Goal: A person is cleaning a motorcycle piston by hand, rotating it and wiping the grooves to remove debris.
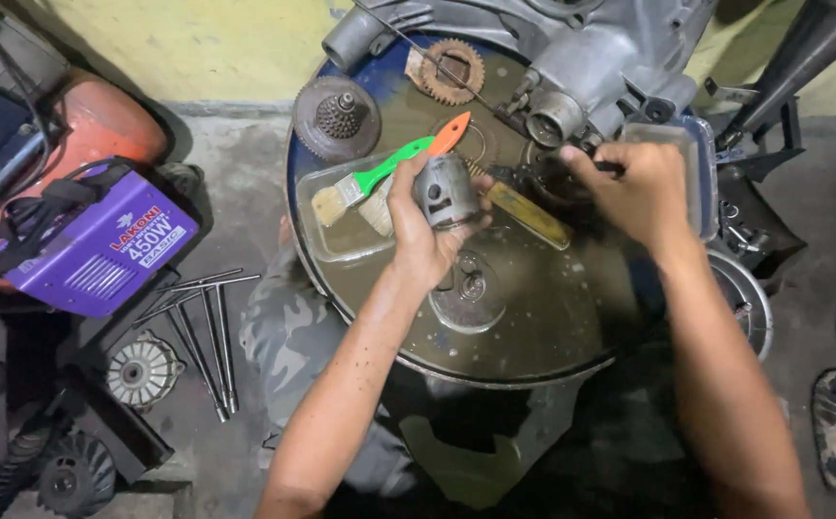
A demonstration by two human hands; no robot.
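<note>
On top of the round drum lid [533, 327], wet and oily, sits everything the person is working with, and a big grey engine casing [572, 48] fills its far edge. To the left on the concrete floor lies a purple welding box [100, 245], with a bundle of long T-handled wrenches [201, 332] just beside the drum and a finned round part [142, 370] below them. Back on the lid, a clear plastic tray [336, 240] holds a paintbrush with a green and orange handle [389, 165], its bristles resting in the tray. A dark gear cluster [337, 117] and a rusty toothed sprocket [451, 69] lie near the far rim. The left hand [418, 235] is wrapped around a grey metal piston [445, 190], holding it upright above the middle of the lid, just right of the tray. The right hand [634, 187] is closed in a fist around a dark, greasy object that is too blurred to identify, close to the casing. A yellow-handled brush [528, 213] lies between the two hands.
</note>
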